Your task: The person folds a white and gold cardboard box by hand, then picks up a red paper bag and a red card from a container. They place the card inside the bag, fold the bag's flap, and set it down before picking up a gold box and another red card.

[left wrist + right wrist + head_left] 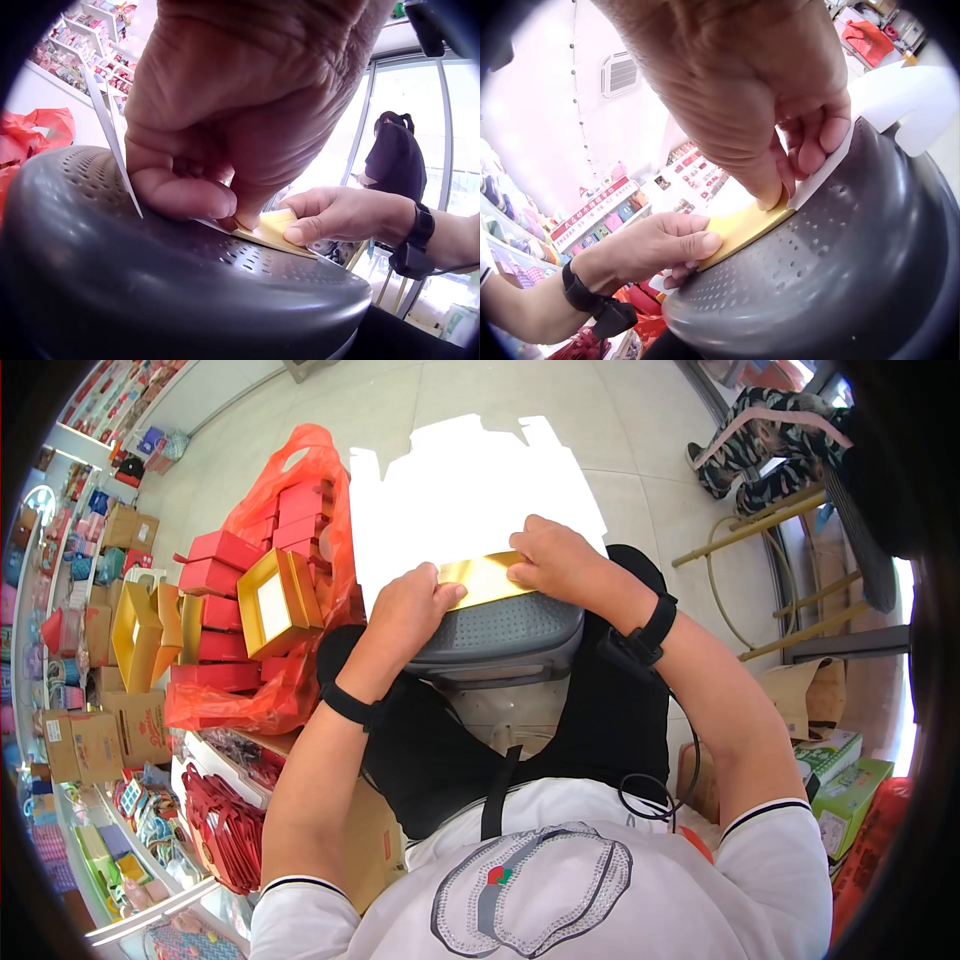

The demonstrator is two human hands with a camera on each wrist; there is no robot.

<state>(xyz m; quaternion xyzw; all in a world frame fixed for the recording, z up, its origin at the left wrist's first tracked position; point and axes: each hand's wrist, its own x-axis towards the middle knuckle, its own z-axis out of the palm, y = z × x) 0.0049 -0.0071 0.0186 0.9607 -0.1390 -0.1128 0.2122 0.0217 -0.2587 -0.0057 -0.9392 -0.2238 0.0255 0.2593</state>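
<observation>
A flat die-cut box blank point(470, 495), white on the upper face, lies across a grey plastic stool point(500, 630) with a dimpled top, between the person's knees. Along its near edge a gold flap point(482, 580) is folded over. My left hand point(408, 610) pinches the flap's left end, thumb on the gold face. At the other end my right hand point(560, 560) pinches it too, its thumb on top. From the right wrist view, the gold strip point(742, 232) runs between both hands close over the stool. Curled fingers partly hide the blank's edge in both wrist views.
Left of the stool, an orange-red plastic bag point(300, 460) holds several red boxes point(215, 575), with open gold boxes point(275, 605) on top. Cardboard cartons point(135, 725) and stocked shelves stand farther left. Another person's legs point(770, 450) and a metal-framed stool point(780, 575) are at right.
</observation>
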